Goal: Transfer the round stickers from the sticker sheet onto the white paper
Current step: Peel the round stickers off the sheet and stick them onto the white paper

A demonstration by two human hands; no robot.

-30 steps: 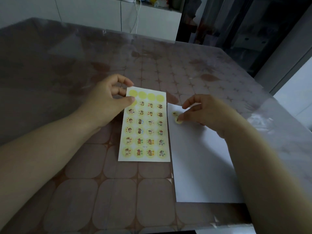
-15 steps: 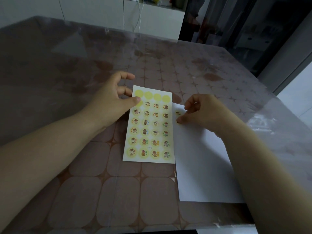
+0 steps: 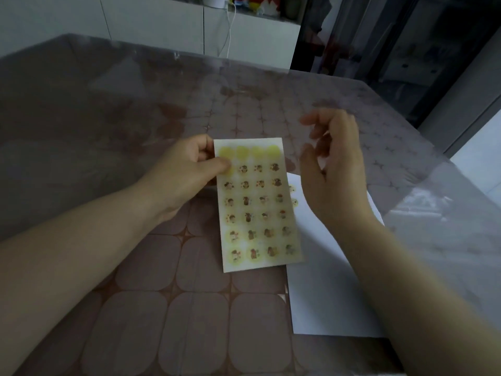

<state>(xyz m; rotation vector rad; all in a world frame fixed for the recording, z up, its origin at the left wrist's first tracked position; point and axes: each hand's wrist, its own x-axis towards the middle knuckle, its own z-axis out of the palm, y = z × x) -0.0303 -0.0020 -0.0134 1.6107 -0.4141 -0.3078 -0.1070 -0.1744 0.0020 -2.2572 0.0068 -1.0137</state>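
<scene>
The left hand pinches the sticker sheet by its upper-left corner at centre frame, the right hand hovers loose-fingered and empty over the white paper beside it — peeling against so small a hold could buckle the sheet.

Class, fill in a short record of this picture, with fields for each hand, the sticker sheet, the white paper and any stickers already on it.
Left hand: pinches the sticker sheet at its top left corner, thumb on top
Right hand: raised, fingers relaxed, nothing visibly held
Sheet position: lower right corner overlaps the white paper
Stickers on paper: two, near its upper left corner
Surface: patterned table
</scene>
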